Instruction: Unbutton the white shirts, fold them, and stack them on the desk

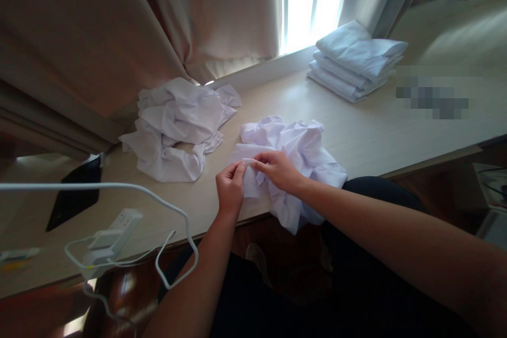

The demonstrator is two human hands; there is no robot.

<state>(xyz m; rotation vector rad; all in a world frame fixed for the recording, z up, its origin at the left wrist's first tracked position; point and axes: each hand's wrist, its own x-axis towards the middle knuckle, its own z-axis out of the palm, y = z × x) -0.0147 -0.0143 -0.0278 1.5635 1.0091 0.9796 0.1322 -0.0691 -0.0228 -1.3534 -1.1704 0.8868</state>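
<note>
A crumpled white garment point(293, 142) lies at the table's front edge, and part of it hangs over that edge. My left hand point(231, 184) pinches a bit of its cloth between thumb and fingers. Close beside it on the right, my right hand point(279, 169) is closed on the same cloth, with the fingertips of both hands nearly touching. To the left lies a loose heap of white cloth point(178, 121). Several folded white cloths are stacked point(356, 60) at the back right, near the window.
On the left of the table point(273, 82) are a power strip point(125, 227) with plugs and a black flat object point(77, 190). A white cable point(150, 194) loops across the left foreground. Curtains point(233, 5) hang behind the table. A blurred patch point(435, 97) covers something at right.
</note>
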